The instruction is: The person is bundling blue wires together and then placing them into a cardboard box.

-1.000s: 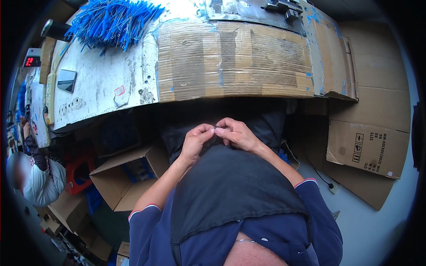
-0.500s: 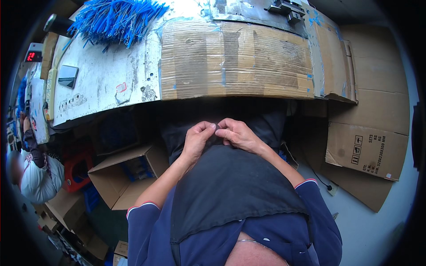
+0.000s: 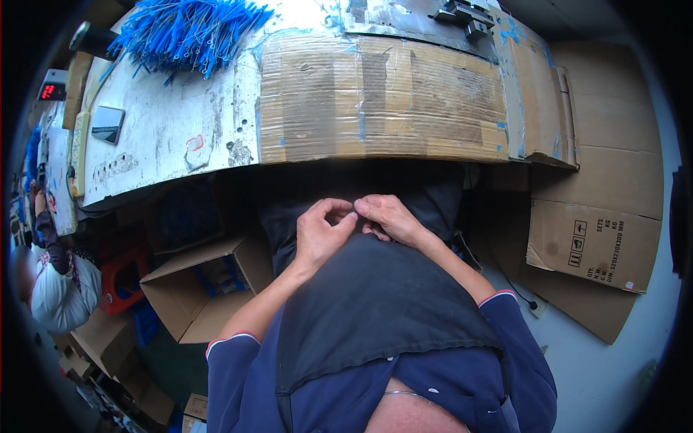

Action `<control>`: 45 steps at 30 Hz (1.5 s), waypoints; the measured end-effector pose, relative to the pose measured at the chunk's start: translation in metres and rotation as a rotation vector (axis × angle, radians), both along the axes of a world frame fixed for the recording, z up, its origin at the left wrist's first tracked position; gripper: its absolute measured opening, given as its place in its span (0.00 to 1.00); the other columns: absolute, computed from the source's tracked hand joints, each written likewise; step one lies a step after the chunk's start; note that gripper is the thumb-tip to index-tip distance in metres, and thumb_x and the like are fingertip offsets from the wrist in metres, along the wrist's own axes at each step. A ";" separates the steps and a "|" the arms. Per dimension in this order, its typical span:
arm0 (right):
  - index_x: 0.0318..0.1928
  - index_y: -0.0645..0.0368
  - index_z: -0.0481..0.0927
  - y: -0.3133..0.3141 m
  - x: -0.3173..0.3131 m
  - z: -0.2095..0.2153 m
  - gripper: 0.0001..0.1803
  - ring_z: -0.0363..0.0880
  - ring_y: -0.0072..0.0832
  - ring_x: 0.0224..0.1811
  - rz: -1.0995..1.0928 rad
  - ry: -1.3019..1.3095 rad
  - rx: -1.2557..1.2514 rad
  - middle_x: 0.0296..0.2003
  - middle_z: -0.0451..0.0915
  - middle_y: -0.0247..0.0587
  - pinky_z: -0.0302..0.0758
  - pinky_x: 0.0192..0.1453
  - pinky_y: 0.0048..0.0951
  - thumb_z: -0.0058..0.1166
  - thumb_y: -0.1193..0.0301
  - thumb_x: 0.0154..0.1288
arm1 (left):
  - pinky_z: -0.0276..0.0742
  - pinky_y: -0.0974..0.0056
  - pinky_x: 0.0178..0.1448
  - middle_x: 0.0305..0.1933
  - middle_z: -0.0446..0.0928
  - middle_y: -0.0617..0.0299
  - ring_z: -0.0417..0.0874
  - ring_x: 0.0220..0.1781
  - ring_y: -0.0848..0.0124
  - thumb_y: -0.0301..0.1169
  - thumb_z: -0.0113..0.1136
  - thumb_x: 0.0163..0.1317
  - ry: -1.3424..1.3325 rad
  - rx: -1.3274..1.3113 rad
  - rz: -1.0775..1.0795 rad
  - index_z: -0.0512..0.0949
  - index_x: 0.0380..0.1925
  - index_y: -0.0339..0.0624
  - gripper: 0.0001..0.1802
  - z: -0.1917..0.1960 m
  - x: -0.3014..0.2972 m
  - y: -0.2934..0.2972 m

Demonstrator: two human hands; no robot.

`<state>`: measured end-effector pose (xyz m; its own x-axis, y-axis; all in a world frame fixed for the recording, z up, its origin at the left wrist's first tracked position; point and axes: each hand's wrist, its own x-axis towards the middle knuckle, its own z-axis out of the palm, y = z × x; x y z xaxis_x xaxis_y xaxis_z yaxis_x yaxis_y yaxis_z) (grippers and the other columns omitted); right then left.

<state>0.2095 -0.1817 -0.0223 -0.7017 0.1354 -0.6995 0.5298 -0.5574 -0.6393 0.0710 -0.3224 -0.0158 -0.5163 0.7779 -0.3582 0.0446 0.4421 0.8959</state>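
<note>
My left hand (image 3: 323, 229) and my right hand (image 3: 392, 219) meet over my lap, just beyond the upper part of the black apron (image 3: 382, 303). The right thumb and fingers are pinched together, their tips against those of the left hand. On the left hand, the fingers curl round toward the thumb, leaving a small gap behind the tips. Whatever the fingertips hold, if anything, is too small or hidden to make out. Both hands are below the front edge of the workbench, in front of its cardboard cover (image 3: 390, 101).
A heap of blue strips with small wire loops (image 3: 195, 36) lies on the white bench (image 3: 162, 137), near a phone-like slab (image 3: 108, 124). Metal fixture (image 3: 469, 18) at the back. An open carton (image 3: 162, 296) stands lower left, cardboard sheets (image 3: 595, 238) right. Another person (image 3: 65, 289) sits far left.
My left thumb and fingers have shifted, with the thumb lower and the fingers arched above it. The right hand's fingers have curled under slightly; both hands stay close together.
</note>
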 end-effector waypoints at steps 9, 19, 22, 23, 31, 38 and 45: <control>0.40 0.63 0.82 -0.005 -0.006 0.009 0.25 0.67 0.14 0.20 0.036 -0.041 0.145 0.23 0.76 0.32 0.62 0.22 0.19 0.63 0.50 0.71 | 0.80 0.56 0.42 0.34 0.82 0.51 0.85 0.37 0.56 0.28 0.63 0.63 0.248 0.017 0.001 0.80 0.33 0.37 0.06 -0.002 0.003 0.000; 0.40 0.64 0.82 -0.004 -0.006 0.013 0.23 0.66 0.13 0.17 -0.044 -0.061 0.148 0.22 0.77 0.33 0.59 0.19 0.19 0.63 0.53 0.71 | 0.79 0.61 0.43 0.35 0.82 0.53 0.85 0.37 0.60 0.26 0.64 0.64 0.203 0.069 -0.006 0.80 0.37 0.36 0.05 -0.001 0.005 0.001; 0.43 0.65 0.83 -0.004 -0.005 0.011 0.22 0.66 0.13 0.16 -0.084 -0.041 0.097 0.23 0.77 0.33 0.59 0.17 0.19 0.62 0.54 0.73 | 0.79 0.62 0.42 0.36 0.82 0.54 0.85 0.36 0.61 0.26 0.66 0.64 0.162 0.054 -0.031 0.81 0.38 0.36 0.06 0.000 0.004 0.001; 0.45 0.65 0.83 -0.004 -0.005 0.011 0.22 0.66 0.13 0.15 -0.097 -0.046 0.102 0.23 0.77 0.33 0.59 0.17 0.19 0.61 0.55 0.73 | 0.80 0.62 0.42 0.36 0.82 0.54 0.85 0.36 0.61 0.26 0.66 0.63 0.180 0.022 -0.047 0.81 0.38 0.36 0.06 0.000 0.004 0.001; 0.46 0.65 0.82 -0.005 -0.006 0.011 0.20 0.67 0.13 0.16 -0.080 -0.058 0.137 0.23 0.77 0.33 0.59 0.17 0.18 0.62 0.57 0.72 | 0.79 0.58 0.40 0.35 0.81 0.53 0.84 0.34 0.57 0.25 0.64 0.64 0.289 0.063 -0.036 0.78 0.36 0.36 0.05 -0.002 0.006 0.002; 0.42 0.66 0.81 -0.008 -0.005 0.011 0.19 0.66 0.12 0.15 -0.125 -0.057 0.141 0.23 0.77 0.31 0.58 0.16 0.18 0.66 0.59 0.70 | 0.78 0.62 0.38 0.34 0.79 0.55 0.85 0.35 0.63 0.22 0.62 0.66 0.283 0.068 0.027 0.77 0.35 0.35 0.03 -0.005 0.006 0.000; 0.41 0.63 0.82 -0.003 0.000 0.013 0.14 0.65 0.11 0.15 -0.187 -0.084 0.085 0.22 0.79 0.31 0.58 0.18 0.16 0.64 0.62 0.70 | 0.80 0.60 0.40 0.38 0.82 0.54 0.87 0.37 0.61 0.24 0.63 0.65 0.159 0.106 0.020 0.81 0.43 0.36 0.07 -0.003 0.004 0.003</control>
<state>0.2091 -0.1846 -0.0089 -0.5983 0.3187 -0.7351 0.4761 -0.5965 -0.6462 0.0753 -0.3193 -0.0192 -0.5754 0.7962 -0.1871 0.1818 0.3476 0.9199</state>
